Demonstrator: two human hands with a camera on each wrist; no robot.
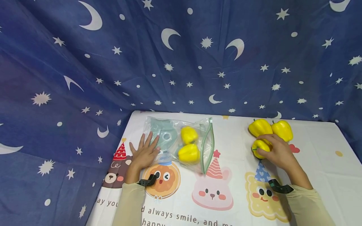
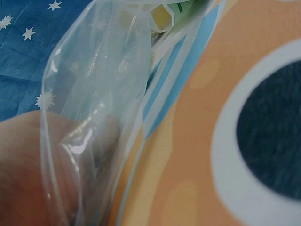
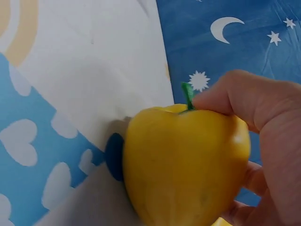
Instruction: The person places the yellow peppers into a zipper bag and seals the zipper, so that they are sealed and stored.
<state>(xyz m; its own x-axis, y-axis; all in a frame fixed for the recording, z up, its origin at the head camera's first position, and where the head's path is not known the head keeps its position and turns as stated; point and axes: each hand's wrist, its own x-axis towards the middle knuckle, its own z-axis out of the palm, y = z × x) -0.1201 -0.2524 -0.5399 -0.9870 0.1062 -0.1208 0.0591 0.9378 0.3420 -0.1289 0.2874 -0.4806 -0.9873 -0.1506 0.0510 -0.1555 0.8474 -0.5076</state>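
A clear zip bag [image 1: 173, 125] with a green seal lies on its side, its mouth facing right. Inside it rest two yellow peppers, one [image 1: 189, 135] behind the other [image 1: 189, 153]. My left hand [image 1: 145, 153] lies with spread fingers on the bag's left part; in the left wrist view, clear plastic [image 2: 99, 84] covers part of the hand [image 2: 28, 165]. At the right, my right hand [image 1: 278, 152] grips a yellow pepper [image 1: 260, 148], thumb beside its green stem in the right wrist view, where the pepper [image 3: 186, 165] fills the middle.
Two more yellow peppers [image 1: 260, 127] [image 1: 282, 131] sit just behind the right hand, side by side. A white cloth [image 1: 316, 150] with cartoon prints covers the table. A blue curtain [image 1: 181, 56] with moons and stars hangs behind and at the left.
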